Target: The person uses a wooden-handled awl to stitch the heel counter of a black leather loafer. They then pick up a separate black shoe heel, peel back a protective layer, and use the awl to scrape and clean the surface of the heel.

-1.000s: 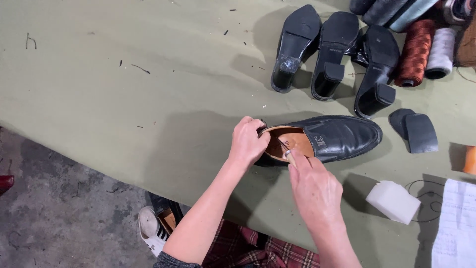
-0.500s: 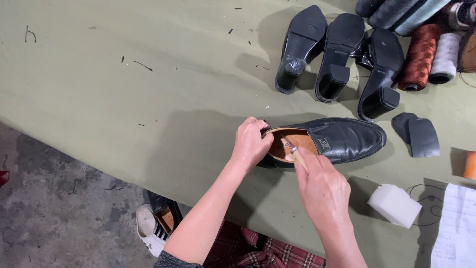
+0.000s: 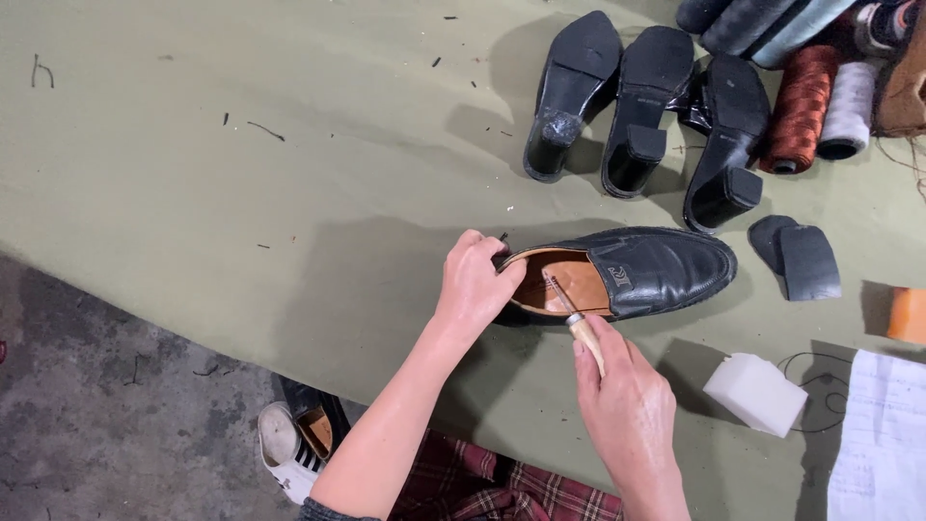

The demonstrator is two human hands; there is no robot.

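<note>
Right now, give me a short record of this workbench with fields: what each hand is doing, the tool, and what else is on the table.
Left hand: left hand grips the heel end of the black loafer, which lies on its side on the green table.
Right hand: right hand holds a wooden-handled awl.
Tool tip: metal point reaches into the loafer's tan-lined opening.
Behind: three black heeled soles, thread spools.
Right side: two loose black heel pieces, white block, orange block, paper sheet.
</note>
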